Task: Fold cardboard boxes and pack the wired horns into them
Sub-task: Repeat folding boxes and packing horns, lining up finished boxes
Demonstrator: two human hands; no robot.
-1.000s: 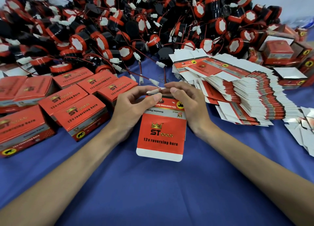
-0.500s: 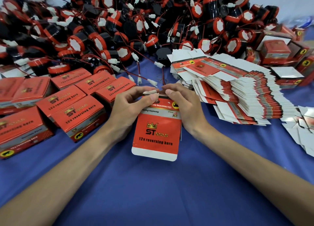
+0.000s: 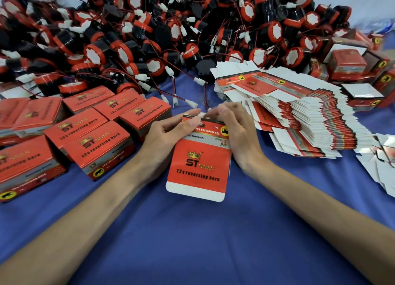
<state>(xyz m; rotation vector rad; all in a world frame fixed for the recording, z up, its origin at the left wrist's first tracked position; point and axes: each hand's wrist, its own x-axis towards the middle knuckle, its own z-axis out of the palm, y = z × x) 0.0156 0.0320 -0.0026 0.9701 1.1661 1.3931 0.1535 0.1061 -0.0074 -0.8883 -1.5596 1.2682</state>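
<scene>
A flat red cardboard box (image 3: 198,167), printed "ST 12v reversing horn", lies in the middle of the blue cloth with its white flap towards me. My left hand (image 3: 164,137) grips its far left corner, thumb on top. My right hand (image 3: 237,132) holds the far right corner with curled fingers over the top edge. A big pile of black and red wired horns (image 3: 162,38) fills the back. A fanned stack of flat boxes (image 3: 299,117) lies just right of my right hand.
Several folded red boxes (image 3: 89,139) stand in rows at the left. More folded boxes (image 3: 350,64) sit at the back right. White cardboard pieces (image 3: 384,167) lie at the right edge. Loose wires with white plugs (image 3: 188,100) trail just beyond my hands. Blue cloth (image 3: 192,242) covers the near table.
Both hands have kept hold of the flat box's far edge. The far end of the box has been bent up slightly, and my fingers have shifted over it.
</scene>
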